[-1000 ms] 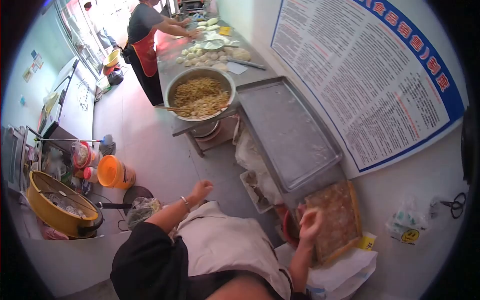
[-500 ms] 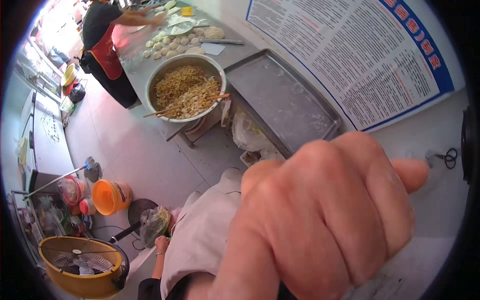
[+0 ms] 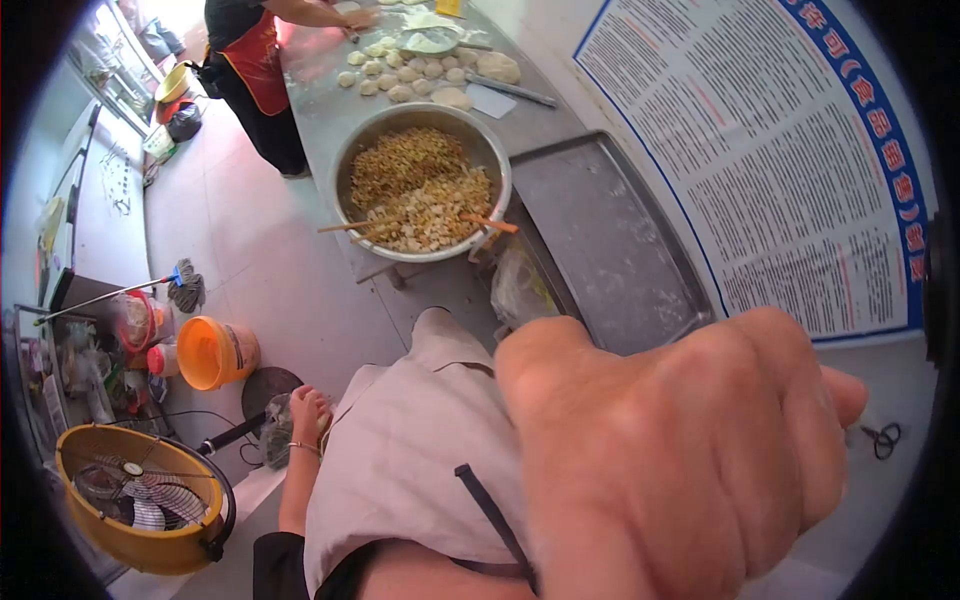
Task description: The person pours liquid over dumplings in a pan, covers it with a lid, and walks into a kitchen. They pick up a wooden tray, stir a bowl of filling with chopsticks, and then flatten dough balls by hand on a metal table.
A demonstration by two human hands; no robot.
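Large and close to the camera, my right hand (image 3: 690,450) shows its back, with the fingers curled in and one fingertip sticking out at the right. What it holds, if anything, is hidden. My left hand (image 3: 308,408) is low beside the light apron (image 3: 420,430), its fingers curled, near a clear plastic bag (image 3: 276,435); its grasp is too small to make out. Beyond, a metal bowl (image 3: 345,180) of chopped filling, with wooden sticks (image 3: 490,222) in it, sits at the table corner. Dough pieces (image 3: 410,72) lie behind the bowl.
A dark tray (image 3: 610,240) lies right of the bowl, under a wall poster (image 3: 760,160). A co-worker (image 3: 255,75) stands at the table (image 3: 325,120). An orange bucket (image 3: 218,353), a mop (image 3: 185,285) and a yellow fan (image 3: 140,498) are at the left. Scissors (image 3: 883,440) are at the right.
The view has shifted, so the bowl and tray appear further right. My left hand shows higher in view and more fully. My right hand, still curled, sits slightly lower and further right.
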